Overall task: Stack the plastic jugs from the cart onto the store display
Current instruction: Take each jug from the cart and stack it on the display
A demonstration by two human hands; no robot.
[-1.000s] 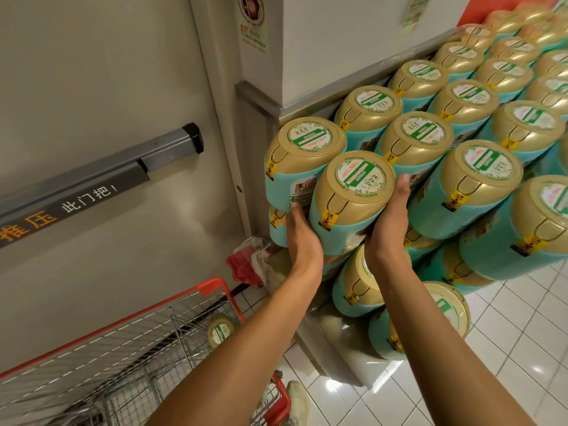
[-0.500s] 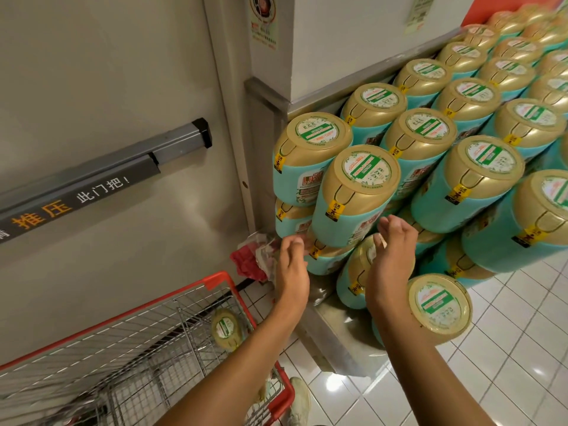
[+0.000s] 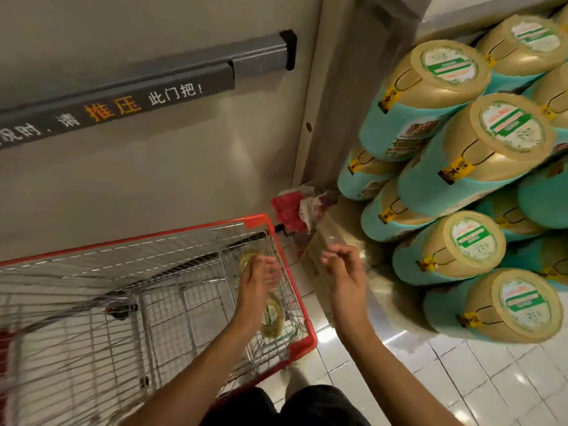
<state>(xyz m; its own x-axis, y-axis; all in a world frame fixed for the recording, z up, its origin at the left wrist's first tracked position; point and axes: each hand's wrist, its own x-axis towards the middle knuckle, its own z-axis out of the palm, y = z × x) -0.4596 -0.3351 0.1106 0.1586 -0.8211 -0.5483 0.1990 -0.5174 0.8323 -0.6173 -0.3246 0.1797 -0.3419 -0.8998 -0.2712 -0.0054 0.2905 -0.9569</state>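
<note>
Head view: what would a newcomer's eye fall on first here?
The stack of teal jugs with gold lids fills the right side. At lower left stands a red-rimmed wire cart, with the left hand above a jug inside it; the right hand hovers empty between cart and stack.

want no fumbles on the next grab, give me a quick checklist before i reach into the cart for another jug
1. The left hand is free: ok, it holds nothing, above the cart.
2. The right hand is free: ok, empty, outside the cart's red rim.
3. A jug waits in the cart: ok, below the left hand.
4. Its handle faces up: cannot tell, blurred and partly hidden.
5. The stack looks settled: ok, as far as seen.
6. A free spot on the stack: cannot tell, its top is out of frame.
</note>
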